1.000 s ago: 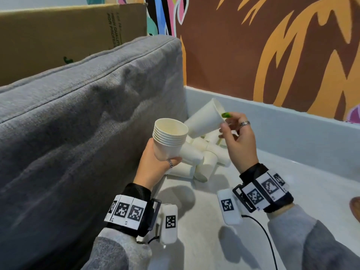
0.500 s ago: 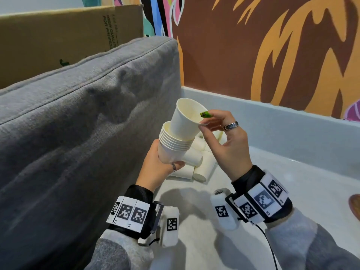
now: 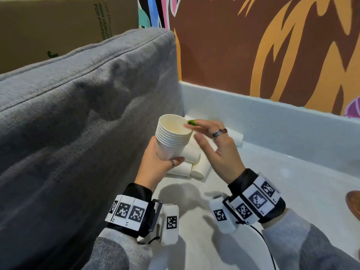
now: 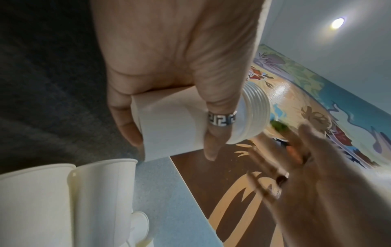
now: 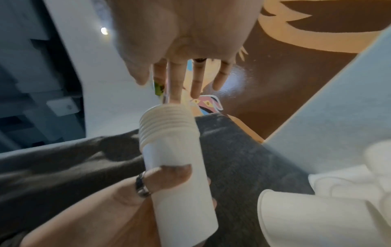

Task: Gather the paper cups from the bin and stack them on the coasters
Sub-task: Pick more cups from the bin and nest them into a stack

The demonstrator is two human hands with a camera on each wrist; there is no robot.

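My left hand (image 3: pixel 161 164) grips a nested stack of white paper cups (image 3: pixel 172 140) by its lower part, thumb across the front, mouth tilted up. The same cup stack (image 4: pixel 190 120) fills the left wrist view, and the cup stack (image 5: pixel 175 150) stands upright in the right wrist view. My right hand (image 3: pixel 212 145) hovers just right of the stack with fingers straight, its green-nailed fingertip at the top rim, holding nothing. Several loose paper cups (image 3: pixel 194 164) lie on their sides on the white bin floor (image 3: pixel 253 191) below the hands. No coaster can be identified.
A grey cushion (image 3: pixel 87 114) rises along the left, close to my left hand. The bin's pale wall (image 3: pixel 272 117) runs behind the cups under a brown and orange mural. A brown wooden object (image 3: pixel 353 203) shows at the right edge. A cardboard box (image 3: pixel 58 22) stands behind the cushion.
The right hand brought a single cup from the pile, dropped it into the left hand's stack and let go; its fingers are now straightened beside the rim.
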